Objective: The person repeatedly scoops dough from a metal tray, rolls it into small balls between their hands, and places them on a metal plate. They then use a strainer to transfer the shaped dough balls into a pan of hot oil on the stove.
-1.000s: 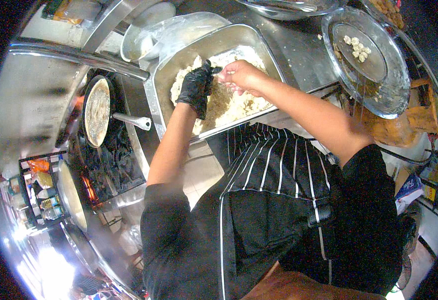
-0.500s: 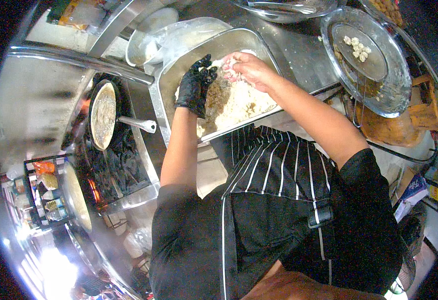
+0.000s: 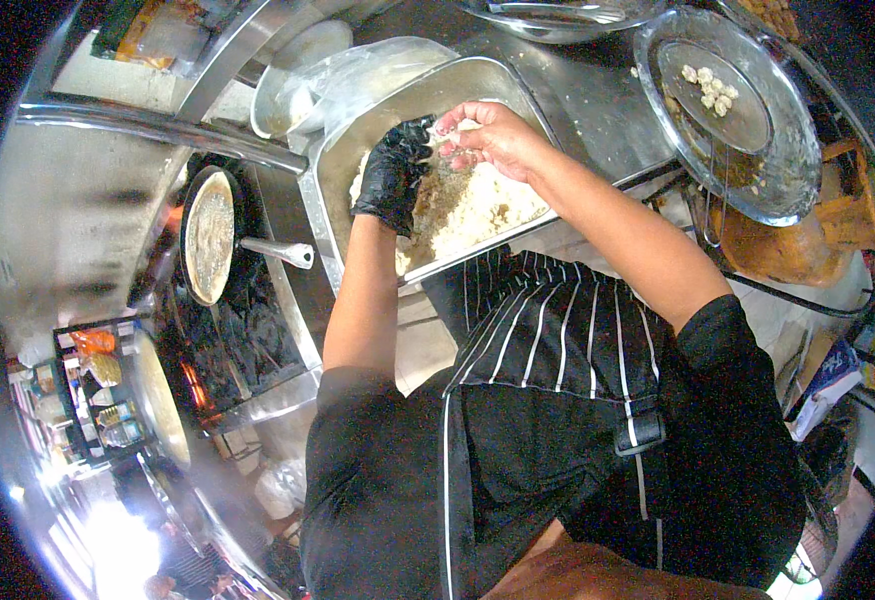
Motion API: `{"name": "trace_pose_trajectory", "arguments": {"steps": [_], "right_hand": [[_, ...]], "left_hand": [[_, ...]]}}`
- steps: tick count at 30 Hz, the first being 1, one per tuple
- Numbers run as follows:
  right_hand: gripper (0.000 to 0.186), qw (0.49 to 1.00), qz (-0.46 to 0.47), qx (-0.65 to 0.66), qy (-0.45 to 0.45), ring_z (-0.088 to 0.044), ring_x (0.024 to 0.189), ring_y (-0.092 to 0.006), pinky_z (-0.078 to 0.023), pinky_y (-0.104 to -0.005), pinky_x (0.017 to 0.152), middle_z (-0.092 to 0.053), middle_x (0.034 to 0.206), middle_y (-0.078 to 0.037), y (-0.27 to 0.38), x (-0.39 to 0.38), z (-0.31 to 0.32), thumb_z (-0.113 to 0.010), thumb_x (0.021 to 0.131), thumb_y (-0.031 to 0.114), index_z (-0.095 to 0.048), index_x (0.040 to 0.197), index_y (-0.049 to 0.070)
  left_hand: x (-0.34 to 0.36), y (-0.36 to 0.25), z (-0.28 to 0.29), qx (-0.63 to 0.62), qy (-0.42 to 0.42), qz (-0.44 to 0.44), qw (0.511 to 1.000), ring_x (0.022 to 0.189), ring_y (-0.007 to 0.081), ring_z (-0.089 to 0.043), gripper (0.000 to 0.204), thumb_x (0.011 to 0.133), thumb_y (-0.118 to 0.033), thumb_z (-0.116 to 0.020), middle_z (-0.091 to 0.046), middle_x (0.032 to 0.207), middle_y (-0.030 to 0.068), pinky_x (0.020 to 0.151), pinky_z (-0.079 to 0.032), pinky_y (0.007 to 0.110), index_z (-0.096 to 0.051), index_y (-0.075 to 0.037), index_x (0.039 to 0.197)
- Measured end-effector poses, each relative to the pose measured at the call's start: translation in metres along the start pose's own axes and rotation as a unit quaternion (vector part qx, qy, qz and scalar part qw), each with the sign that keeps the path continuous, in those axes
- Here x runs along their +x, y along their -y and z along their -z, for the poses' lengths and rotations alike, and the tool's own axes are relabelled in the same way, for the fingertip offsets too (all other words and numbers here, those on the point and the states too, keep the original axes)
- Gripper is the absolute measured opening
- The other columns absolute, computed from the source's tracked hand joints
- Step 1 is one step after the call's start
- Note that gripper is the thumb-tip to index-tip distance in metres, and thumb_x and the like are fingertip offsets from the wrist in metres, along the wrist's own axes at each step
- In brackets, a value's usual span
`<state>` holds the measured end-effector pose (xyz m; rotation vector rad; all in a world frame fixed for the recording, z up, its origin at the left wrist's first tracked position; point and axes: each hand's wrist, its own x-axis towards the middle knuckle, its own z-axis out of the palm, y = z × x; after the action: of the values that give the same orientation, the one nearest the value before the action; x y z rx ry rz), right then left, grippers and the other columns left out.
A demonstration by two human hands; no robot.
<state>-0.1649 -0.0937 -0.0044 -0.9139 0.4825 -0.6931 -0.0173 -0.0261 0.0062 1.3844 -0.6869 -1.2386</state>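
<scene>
A rectangular steel pan point(image 3: 333, 200) holds a pale, crumbly floury mixture point(image 3: 488, 205) with a darker patch in the middle. My left hand point(image 3: 393, 175), in a black glove, is inside the pan's left part with curled fingers; whatever it may hold is hidden. Just to its right, my bare right hand point(image 3: 483, 140) pinches a small pale bit of the mixture above the heap, its fingertips coated white and close to the gloved fingers.
Clear plastic point(image 3: 378, 65) lies behind the pan. A round steel dish point(image 3: 796, 120) with several pale lumps stands right, beside a steel bowl point(image 3: 558, 22). Left, a flat pan point(image 3: 208, 235) with its handle toward me sits on a stove point(image 3: 228, 350), flame visible below. A steel rail point(image 3: 168, 130) runs above.
Both hands stay in the pan with small finger movements. The gloved fingers rose and spread, then curled again toward my right fingertips. The view has shifted slightly.
</scene>
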Motion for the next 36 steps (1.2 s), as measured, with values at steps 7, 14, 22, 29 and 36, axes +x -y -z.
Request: {"name": "trace_pose_trajectory", "arguments": {"steps": [7,14,22,29,36], "right_hand": [[0.050,0.992,-0.091,-0.029,-0.084,-0.041,0.045,-0.0102,-0.029,-0.0263,0.039,-0.043,0.049,0.000,0.016,0.001,0.010,-0.051,0.083,0.053,-0.048,0.056,0.011],[0.047,0.978,-0.005,-0.133,-0.163,-0.033,0.038,-0.0096,-0.024,-0.0260,0.034,-0.037,0.047,0.002,0.012,0.008,0.002,-0.048,0.085,0.050,-0.041,0.056,0.014],[0.012,0.992,-0.082,0.085,-0.036,-0.052,0.056,-0.0157,-0.045,-0.0283,0.047,-0.061,0.081,-0.008,0.000,0.013,0.021,-0.055,0.084,0.019,-0.058,0.083,0.007],[0.032,0.979,-0.121,0.126,-0.100,-0.048,0.057,-0.0088,-0.037,-0.0182,0.043,-0.055,0.072,-0.002,0.013,0.007,0.021,-0.061,0.081,0.039,-0.057,0.079,0.007],[0.050,0.980,-0.107,0.102,-0.135,-0.030,0.035,-0.0075,-0.021,-0.0223,0.029,-0.037,0.049,0.002,0.020,0.004,0.015,-0.053,0.081,0.054,-0.038,0.055,0.014]], "left_hand": [[0.023,0.018,0.015,-0.050,-0.088,0.033,0.994,0.037,0.0106,-0.031,0.045,0.088,-0.050,-0.043,-0.034,0.044,-0.0039,0.035,-0.020,0.030,-0.042,-0.021,0.055],[0.017,0.012,0.008,-0.056,-0.116,0.013,0.992,0.040,0.0124,-0.035,0.038,0.088,-0.042,-0.047,-0.041,0.049,-0.0021,0.039,-0.027,0.029,-0.048,-0.018,0.059],[0.025,0.011,0.016,-0.062,-0.013,-0.041,0.997,0.076,0.0161,-0.054,0.035,0.089,-0.029,-0.049,-0.058,0.094,0.0090,0.073,-0.046,0.026,-0.050,-0.011,0.119],[0.008,0.000,-0.004,-0.063,-0.047,-0.024,0.997,0.057,0.0077,-0.044,0.021,0.089,-0.021,-0.049,-0.050,0.069,-0.0026,0.048,-0.033,0.020,-0.060,-0.010,0.101],[0.029,0.015,0.015,-0.332,-0.043,0.149,0.930,0.040,0.0121,-0.038,0.037,0.091,-0.041,-0.043,-0.041,0.047,-0.0027,0.038,-0.028,0.026,-0.049,-0.017,0.063]]}}
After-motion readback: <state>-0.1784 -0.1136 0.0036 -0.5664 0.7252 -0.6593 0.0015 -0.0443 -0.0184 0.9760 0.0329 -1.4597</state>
